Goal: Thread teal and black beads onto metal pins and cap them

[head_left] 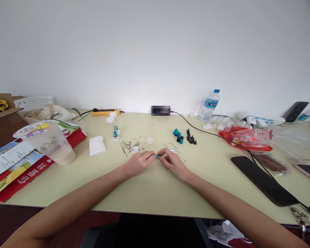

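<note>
My left hand (142, 161) and my right hand (173, 163) meet low over the table, fingertips pinched together. Between them is a small blue piece (157, 156) with a dark bit on its right side; the fingers hide most of it. Just behind my right hand lie thin bent metal rods (174, 150). To the left of my left hand are thin wire pieces (129, 146) with small dark tips and a round white cap (135, 149). Farther back sit a cluster of blue and black pieces (178, 135) and a group of black pieces (191, 137).
Capped clear tubes (115, 132), a folded white paper (97, 146) and a drink cup (59, 148) stand or lie to the left. On the right are a water bottle (209, 106), a red plastic bag (248, 138) and a dark phone (263, 179) beside a black cable.
</note>
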